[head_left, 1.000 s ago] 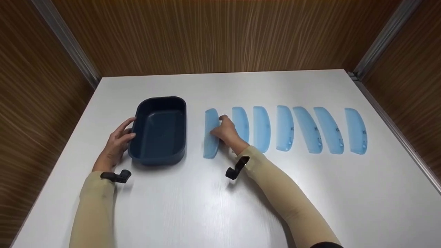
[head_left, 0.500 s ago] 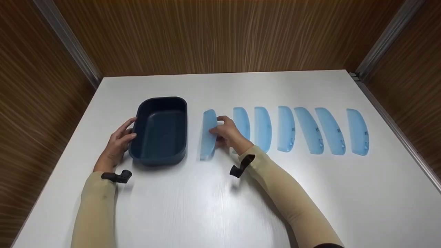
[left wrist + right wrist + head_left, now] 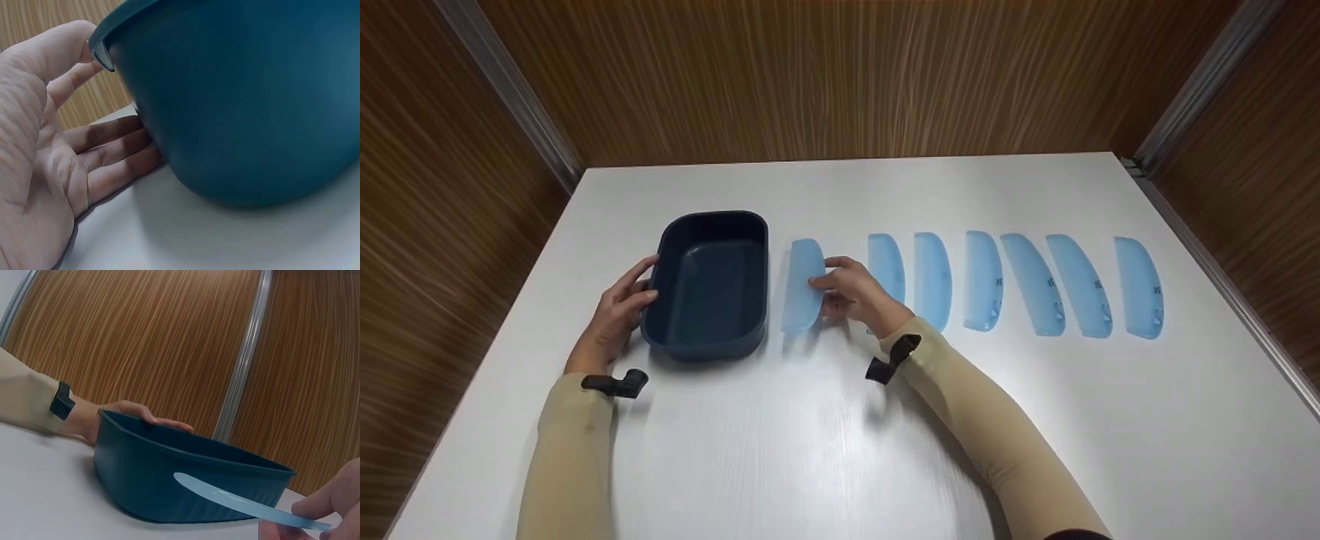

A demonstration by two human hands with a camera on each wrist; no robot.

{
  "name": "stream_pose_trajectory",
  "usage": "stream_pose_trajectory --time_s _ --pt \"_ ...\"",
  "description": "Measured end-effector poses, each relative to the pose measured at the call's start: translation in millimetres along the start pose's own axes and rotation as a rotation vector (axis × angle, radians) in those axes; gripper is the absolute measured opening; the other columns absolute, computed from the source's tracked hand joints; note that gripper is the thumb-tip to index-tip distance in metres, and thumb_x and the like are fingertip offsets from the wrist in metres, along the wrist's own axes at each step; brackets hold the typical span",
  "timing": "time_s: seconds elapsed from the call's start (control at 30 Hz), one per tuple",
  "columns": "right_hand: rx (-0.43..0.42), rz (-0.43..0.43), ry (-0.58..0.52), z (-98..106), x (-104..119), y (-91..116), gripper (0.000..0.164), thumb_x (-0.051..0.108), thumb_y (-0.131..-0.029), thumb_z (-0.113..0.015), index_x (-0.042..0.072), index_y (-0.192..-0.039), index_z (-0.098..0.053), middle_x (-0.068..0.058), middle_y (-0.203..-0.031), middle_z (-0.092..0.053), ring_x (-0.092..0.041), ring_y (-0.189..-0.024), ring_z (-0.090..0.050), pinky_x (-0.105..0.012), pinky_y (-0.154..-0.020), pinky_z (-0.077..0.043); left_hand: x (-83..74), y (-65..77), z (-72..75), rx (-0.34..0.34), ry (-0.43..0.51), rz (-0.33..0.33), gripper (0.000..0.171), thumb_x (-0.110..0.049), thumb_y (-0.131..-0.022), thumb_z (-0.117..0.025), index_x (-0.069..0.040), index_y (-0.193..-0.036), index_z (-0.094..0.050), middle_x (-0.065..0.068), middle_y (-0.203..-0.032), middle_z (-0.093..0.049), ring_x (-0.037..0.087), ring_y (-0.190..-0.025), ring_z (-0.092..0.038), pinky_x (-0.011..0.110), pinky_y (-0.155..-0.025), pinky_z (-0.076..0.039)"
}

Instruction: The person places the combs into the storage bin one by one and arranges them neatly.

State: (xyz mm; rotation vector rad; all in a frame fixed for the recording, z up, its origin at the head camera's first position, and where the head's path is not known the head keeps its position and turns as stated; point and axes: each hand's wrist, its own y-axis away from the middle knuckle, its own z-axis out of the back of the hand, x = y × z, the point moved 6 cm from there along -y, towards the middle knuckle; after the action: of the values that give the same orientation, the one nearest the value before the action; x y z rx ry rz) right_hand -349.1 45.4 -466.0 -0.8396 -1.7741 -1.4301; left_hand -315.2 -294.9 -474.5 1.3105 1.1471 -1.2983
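In the head view, my right hand pinches a translucent light-blue comb by its curved back, thumb on top and fingers below. The comb is just right of the dark-blue bin, with a shadow under its near end. Seen edge-on in the right wrist view, the comb overlaps the bin's wall. My left hand rests against the bin's left side. Its thumb is at the rim and its other fingers extend, tips on the outer wall, in the left wrist view.
Several more blue combs lie in a row to the right on the white table, the nearest comb partly behind my right hand. Wood-grain panels stand behind the table and at both sides.
My right hand has turned the comb flatter and lifted it, and the comb has moved a little left, nearer the bin. The left hand and the bin stay where they were.
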Motion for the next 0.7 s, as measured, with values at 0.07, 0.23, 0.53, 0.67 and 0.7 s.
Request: stream_pose_trajectory --time_s 0.07,0.23,0.53,0.67,0.7 --pt "0.011 0.004 -0.015 -1.4 0.8 1.4 0.056 0.002 -0.082 -0.067 0.014 -0.131 -0.043 -0.018 -0.117 -0.053 -0.026 -0.077 -0.056 -0.034 -0.056 -0.044 0.0 -0.5 -0.1 0.002 -0.001 0.002 0.055 -0.010 -0.095 -0.050 -0.022 -0.146 -0.034 0.013 -0.133 -0.043 0.021 -0.113 -0.049 0.029 -0.087 -0.043" --pt "0.031 0.012 -0.035 -4.0 2.8 2.1 0.055 0.002 -0.082 -0.067 0.015 -0.131 -0.043 -0.017 -0.119 -0.052 -0.027 -0.084 -0.058 -0.035 -0.059 -0.044 0.2 -2.5 0.7 -0.002 -0.020 0.001 0.055 -0.008 -0.095 -0.048 -0.020 -0.146 -0.032 0.014 -0.135 -0.041 0.021 -0.114 -0.048 0.029 -0.088 -0.042" --pt "0.076 0.079 -0.133 -10.2 13.0 5.0 0.056 0.000 -0.084 -0.064 0.015 -0.132 -0.040 -0.018 -0.123 -0.049 -0.032 -0.097 -0.057 -0.037 -0.065 -0.048 0.5 -3.1 -1.5 -0.014 -0.008 -0.005 0.056 -0.013 -0.094 -0.052 -0.023 -0.146 -0.033 0.018 -0.137 -0.039 0.023 -0.115 -0.048 0.029 -0.088 -0.042" --pt "0.086 0.094 -0.153 -12.2 17.5 6.9 0.054 0.001 -0.084 -0.064 0.016 -0.131 -0.041 -0.017 -0.123 -0.049 -0.032 -0.097 -0.059 -0.036 -0.062 -0.049 0.3 -5.1 -3.3 -0.014 -0.003 -0.018 0.056 -0.015 -0.093 -0.055 -0.024 -0.145 -0.035 0.019 -0.138 -0.039 0.025 -0.116 -0.047 0.029 -0.088 -0.042" --pt "0.090 0.099 -0.154 -13.2 18.7 7.2 0.053 0.001 -0.084 -0.064 0.016 -0.130 -0.041 -0.017 -0.123 -0.049 -0.032 -0.097 -0.059 -0.035 -0.062 -0.049 0.4 -5.8 -3.6 -0.013 0.000 -0.022 0.056 -0.015 -0.093 -0.055 -0.023 -0.145 -0.035 0.019 -0.138 -0.038 0.025 -0.116 -0.047 0.030 -0.089 -0.042"
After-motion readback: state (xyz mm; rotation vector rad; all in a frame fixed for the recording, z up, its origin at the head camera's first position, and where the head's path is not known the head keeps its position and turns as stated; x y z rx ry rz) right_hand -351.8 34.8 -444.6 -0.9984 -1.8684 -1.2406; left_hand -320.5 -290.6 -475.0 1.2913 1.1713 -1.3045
